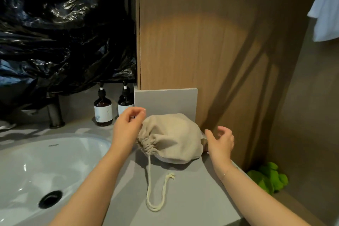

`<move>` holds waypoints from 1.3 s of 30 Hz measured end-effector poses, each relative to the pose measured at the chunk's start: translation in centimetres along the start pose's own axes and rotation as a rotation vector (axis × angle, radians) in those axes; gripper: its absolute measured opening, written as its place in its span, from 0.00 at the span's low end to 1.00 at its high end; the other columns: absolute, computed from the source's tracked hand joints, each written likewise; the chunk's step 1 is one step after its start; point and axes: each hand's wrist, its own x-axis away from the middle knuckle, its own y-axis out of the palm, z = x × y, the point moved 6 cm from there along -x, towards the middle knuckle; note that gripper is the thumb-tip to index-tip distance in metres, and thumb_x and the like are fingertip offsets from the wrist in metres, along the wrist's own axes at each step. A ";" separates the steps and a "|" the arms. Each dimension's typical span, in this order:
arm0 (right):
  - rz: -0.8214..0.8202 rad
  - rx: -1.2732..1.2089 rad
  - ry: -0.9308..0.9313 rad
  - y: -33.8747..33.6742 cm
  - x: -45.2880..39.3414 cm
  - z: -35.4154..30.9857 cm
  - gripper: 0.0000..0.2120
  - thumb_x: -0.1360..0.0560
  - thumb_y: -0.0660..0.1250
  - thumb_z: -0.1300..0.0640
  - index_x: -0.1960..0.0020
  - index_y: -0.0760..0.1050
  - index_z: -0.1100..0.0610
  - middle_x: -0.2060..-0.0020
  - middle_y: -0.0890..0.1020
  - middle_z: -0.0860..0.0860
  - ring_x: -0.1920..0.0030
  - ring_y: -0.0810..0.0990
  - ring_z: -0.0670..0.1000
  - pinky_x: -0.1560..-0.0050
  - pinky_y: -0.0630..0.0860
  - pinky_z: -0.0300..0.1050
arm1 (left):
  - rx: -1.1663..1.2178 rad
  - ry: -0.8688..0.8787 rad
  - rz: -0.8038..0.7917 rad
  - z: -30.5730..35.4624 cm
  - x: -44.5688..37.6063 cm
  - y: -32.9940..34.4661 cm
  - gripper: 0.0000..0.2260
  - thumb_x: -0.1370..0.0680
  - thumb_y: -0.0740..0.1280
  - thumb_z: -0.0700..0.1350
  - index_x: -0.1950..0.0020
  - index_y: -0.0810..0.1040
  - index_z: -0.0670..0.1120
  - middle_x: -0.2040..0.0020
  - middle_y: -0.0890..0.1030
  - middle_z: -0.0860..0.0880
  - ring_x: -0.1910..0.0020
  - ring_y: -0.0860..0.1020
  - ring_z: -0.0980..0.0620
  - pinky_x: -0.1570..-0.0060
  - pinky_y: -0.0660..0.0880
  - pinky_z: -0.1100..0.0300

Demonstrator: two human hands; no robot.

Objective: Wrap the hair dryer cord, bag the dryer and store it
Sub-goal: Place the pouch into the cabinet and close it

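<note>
Bagged and cinched, the dryer bag (170, 138) lies on the counter (192, 198) right of the sink (45, 161), its long axis left-right, mouth toward the sink. My left hand (128, 126) hovers at the mouth, my right hand (220, 141) near its far end, both loosely curled, holding nothing; the drawstring (156, 189) trails toward me.
</note>
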 end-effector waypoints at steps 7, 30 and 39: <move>-0.559 0.023 0.417 -1.0 4.6 0.5 0.26 0.21 0.58 0.41 0.38 0.68 0.64 0.64 0.81 0.61 0.70 0.82 0.56 0.71 0.79 0.43 | 0.287 -0.688 -0.483 -4.9 1.9 3.5 0.25 0.23 0.68 0.49 0.26 0.68 0.48 0.57 0.83 0.44 0.68 0.81 0.48 0.65 0.79 0.54; -0.626 -0.198 0.321 2.7 6.8 -1.5 0.35 0.32 0.76 0.49 0.33 0.59 0.48 0.44 0.76 0.52 0.46 0.79 0.55 0.45 0.78 0.53 | 0.372 -0.556 -0.463 -6.0 3.7 3.8 0.35 0.33 0.77 0.58 0.31 0.72 0.44 0.40 0.82 0.43 0.42 0.82 0.43 0.39 0.76 0.45; -0.723 -0.648 0.495 -3.6 9.6 -1.0 0.28 0.30 0.73 0.48 0.33 0.71 0.54 0.43 0.83 0.56 0.45 0.83 0.57 0.46 0.79 0.52 | 0.316 -0.389 -0.625 -2.8 8.1 6.9 0.25 0.26 0.73 0.51 0.30 0.71 0.50 0.41 0.83 0.48 0.44 0.83 0.47 0.42 0.78 0.48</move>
